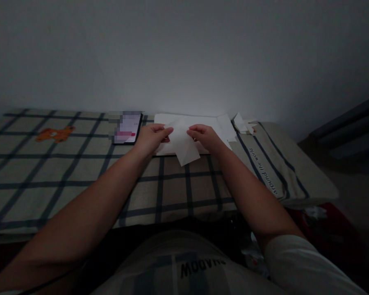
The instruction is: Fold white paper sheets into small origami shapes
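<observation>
Smooth, matt paper sheet (183, 141)

The left hand (150, 137) partly hides the paper (183, 143), pixel blocks the phone (132, 126).

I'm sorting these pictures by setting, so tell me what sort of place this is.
Probably a room in a home, though little of it shows: a checked cloth lies spread along a plain wall, with a phone on it.
</observation>
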### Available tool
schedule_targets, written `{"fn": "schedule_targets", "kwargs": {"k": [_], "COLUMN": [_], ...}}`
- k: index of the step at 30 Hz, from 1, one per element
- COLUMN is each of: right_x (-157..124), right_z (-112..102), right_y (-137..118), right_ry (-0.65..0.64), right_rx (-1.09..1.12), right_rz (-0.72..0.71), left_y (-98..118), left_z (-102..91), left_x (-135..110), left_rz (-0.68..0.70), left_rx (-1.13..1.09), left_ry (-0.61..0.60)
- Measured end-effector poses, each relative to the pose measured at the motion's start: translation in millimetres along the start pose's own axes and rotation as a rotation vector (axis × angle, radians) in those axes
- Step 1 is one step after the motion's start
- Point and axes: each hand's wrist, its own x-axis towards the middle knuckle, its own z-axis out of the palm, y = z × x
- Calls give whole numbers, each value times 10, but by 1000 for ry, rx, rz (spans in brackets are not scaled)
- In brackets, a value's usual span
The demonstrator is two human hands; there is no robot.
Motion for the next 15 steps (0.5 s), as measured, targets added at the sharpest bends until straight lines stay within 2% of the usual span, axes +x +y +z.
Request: {"fn": "schedule_targets", "kwargs": {"k": [9,15], "right_x": [-2,-10], "right_z": [15,32], "right_y": [-14,-28], "right_ry": [55,49], "right_rx": [52,176], "right_rz": [36,91], "left_y": [-23,-31], "left_z": [15,12], "left_x": [-1,12], "left_rz": [1,-26], "left_rx": [-89,-58], "left_ry": [-52,-36]}}
